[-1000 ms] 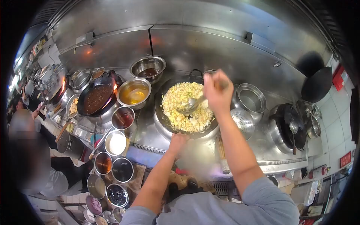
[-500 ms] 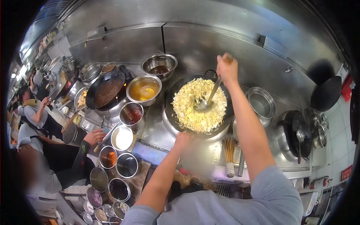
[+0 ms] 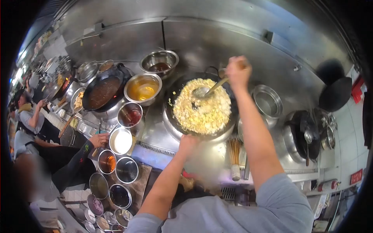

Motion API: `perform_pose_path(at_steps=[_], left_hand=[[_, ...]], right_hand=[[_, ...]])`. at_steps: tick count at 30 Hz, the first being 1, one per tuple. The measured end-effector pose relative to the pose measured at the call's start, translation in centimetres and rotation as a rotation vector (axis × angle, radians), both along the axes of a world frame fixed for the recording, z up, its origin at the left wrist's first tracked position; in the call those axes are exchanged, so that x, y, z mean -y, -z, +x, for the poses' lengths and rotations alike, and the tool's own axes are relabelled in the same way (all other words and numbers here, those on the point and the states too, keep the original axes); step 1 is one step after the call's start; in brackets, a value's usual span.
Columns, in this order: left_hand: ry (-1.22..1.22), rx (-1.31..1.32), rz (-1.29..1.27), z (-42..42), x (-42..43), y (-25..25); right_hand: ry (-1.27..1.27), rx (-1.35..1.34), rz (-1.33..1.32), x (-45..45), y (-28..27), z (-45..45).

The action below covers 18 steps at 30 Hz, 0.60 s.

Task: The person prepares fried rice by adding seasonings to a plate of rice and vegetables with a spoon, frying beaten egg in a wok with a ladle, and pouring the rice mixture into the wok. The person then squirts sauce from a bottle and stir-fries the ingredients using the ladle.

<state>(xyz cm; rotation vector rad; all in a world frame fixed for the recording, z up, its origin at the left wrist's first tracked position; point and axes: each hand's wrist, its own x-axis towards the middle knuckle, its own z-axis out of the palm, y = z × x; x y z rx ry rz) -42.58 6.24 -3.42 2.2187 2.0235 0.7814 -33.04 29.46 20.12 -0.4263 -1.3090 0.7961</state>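
My right hand (image 3: 238, 72) is closed around the wooden end of a ladle (image 3: 217, 84), above the far right side of a large dark wok (image 3: 182, 81). The ladle slants down to the left, its metal bowl resting in a heap of chopped yellow and white food (image 3: 206, 116) that looks like egg and rice. At the wok's near edge, my left hand (image 3: 188, 144) is closed on the rim or a handle there; the exact grip is hidden. A few bits of food cling to the wok's left wall.
Left of the wok stand bowls of amber liquid (image 3: 143, 90) and dark sauce (image 3: 159, 64), a white-filled pot (image 3: 121, 141) and another wok (image 3: 101, 93). A co-worker's hand (image 3: 99, 140) is beside them. A bamboo brush (image 3: 234, 155) and a metal pot (image 3: 267, 101) are to the right.
The ladle's bowl has moved from the wok's middle toward its back left, and its handle lies flatter. The food has shifted within the wok. My left hand keeps its place at the near edge.
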Motion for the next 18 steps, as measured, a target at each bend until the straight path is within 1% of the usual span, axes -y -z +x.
perform_pose_path(at_steps=[1,2,4,5,6,7,8,9,10,11,12,13,14,15,16,18], left_hand=[[0.037,0.079,0.065,0.1,-0.1,-0.9],[0.043,0.090,0.066,-0.1,-1.0,-1.3],[0.029,0.093,0.012,-0.3,0.0,-0.6],[0.028,0.075,-0.020,-0.3,0.0,-1.2],[0.013,0.082,-0.028,-0.3,-0.1,-0.7],[0.030,0.092,0.034,-0.3,0.1,-0.1],[0.051,0.094,0.112,-0.6,-0.2,0.1],[0.056,0.093,0.054,-0.8,-0.1,-0.2],[0.063,0.094,0.048,-0.8,-0.1,-0.1],[0.061,0.094,0.054,-0.9,-0.3,0.1],[0.059,0.098,0.062,-0.7,-0.5,0.1],[0.031,0.058,0.036,-0.6,-0.2,-0.7],[0.038,0.063,0.038,-0.4,-0.2,-0.7],[0.024,0.024,0.036,-0.4,-0.5,-0.6],[0.010,-0.014,0.024,-0.4,-0.4,-0.4],[0.012,0.010,0.055,-0.6,-0.5,-0.2]], right_hand=[[-0.190,-0.013,-0.153,1.1,0.1,-0.3],[-0.220,0.160,-0.257,1.0,-1.3,-0.4],[-0.200,0.167,-0.344,2.4,-5.6,0.1],[-0.309,0.142,-0.358,3.0,-7.5,2.2],[-0.428,0.119,-0.367,3.5,-8.6,3.9],[-0.438,0.118,-0.385,6.4,-7.6,3.9],[-0.142,0.164,-0.300,10.7,-6.4,4.3],[0.157,0.209,-0.209,12.8,-5.7,4.1],[0.073,0.129,-0.065,10.9,-0.3,3.2],[0.048,0.147,-0.017,8.3,2.8,2.4],[0.024,0.169,0.033,6.7,4.0,2.2],[0.039,0.176,0.028,8.0,2.2,2.5],[-0.062,0.068,-0.078,10.0,-1.5,2.1],[-0.173,-0.039,-0.179,11.1,-3.6,1.4],[-0.178,-0.031,-0.183,12.3,-2.9,1.1],[0.040,0.044,0.084,14.7,-0.5,0.9]])
